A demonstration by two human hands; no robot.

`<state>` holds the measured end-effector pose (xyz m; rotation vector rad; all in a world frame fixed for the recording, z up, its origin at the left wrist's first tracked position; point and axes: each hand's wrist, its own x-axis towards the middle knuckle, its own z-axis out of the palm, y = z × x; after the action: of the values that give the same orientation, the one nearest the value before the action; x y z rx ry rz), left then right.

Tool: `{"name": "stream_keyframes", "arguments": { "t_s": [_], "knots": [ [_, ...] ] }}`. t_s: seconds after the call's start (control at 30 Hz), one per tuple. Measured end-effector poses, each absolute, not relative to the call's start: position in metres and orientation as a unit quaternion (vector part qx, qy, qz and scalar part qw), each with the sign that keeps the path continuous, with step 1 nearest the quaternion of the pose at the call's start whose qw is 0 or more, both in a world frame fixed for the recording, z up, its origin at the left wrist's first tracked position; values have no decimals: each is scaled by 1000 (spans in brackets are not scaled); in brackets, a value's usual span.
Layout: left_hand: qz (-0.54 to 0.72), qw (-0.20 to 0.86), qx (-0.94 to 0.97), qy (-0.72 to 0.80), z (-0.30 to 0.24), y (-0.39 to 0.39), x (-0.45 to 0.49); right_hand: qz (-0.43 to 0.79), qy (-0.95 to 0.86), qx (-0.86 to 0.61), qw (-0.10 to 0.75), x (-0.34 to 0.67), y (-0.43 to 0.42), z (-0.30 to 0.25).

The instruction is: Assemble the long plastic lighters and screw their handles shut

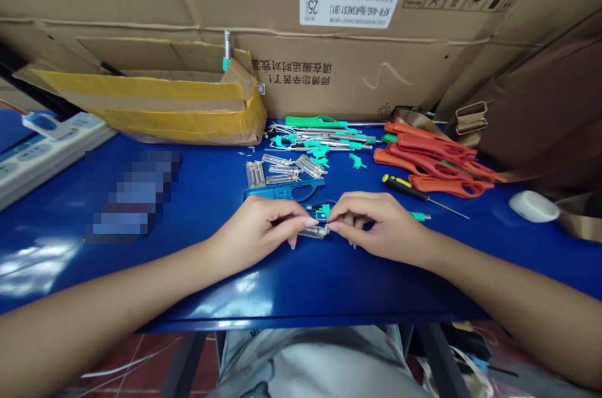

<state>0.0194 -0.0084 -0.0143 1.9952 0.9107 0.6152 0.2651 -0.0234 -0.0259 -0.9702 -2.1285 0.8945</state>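
Just above the blue table, my left hand (277, 219) has thumb and fingers closed on a clear lighter fuel tank (311, 232). At the tank's right end, my right hand (379, 219) is pinched shut; whatever small part its fingertips hold is hidden. Right behind the hands lies a blue lighter handle shell (279, 190), partly covered by my left hand. A turquoise trigger piece (324, 210) shows between the two hands. Past my right knuckles, a turquoise and metal end piece (421, 217) sticks out.
Several clear fuel tanks (282, 170) lie behind the shell, near a pile of turquoise-and-metal lighter rods (324, 140). To the right are orange handle shells (437, 153), a screwdriver (407, 187) and a white mouse-shaped object (534, 205). A taped carton (164, 103) and power strip (51, 153) stand left.
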Motion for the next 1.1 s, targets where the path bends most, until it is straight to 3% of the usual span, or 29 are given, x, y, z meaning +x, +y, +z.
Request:
{"name": "stream_keyframes", "arguments": {
  "t_s": [0.27, 0.53, 0.87, 1.1],
  "knots": [
    [277, 522, 704, 393, -19, -8, 18, 294, -840, -332, 311, 267, -25, -24],
    [274, 514, 707, 401, -20, -8, 20, 290, -866, -303, 271, 269, -27, -21],
    [261, 512, 732, 365, -21, -7, 20, 254, -876, -291, 288, 267, -26, -26],
    [261, 352, 848, 299, -19, -7, 16, 255, -872, -302, 288, 269, -25, -25]
  ]
}}
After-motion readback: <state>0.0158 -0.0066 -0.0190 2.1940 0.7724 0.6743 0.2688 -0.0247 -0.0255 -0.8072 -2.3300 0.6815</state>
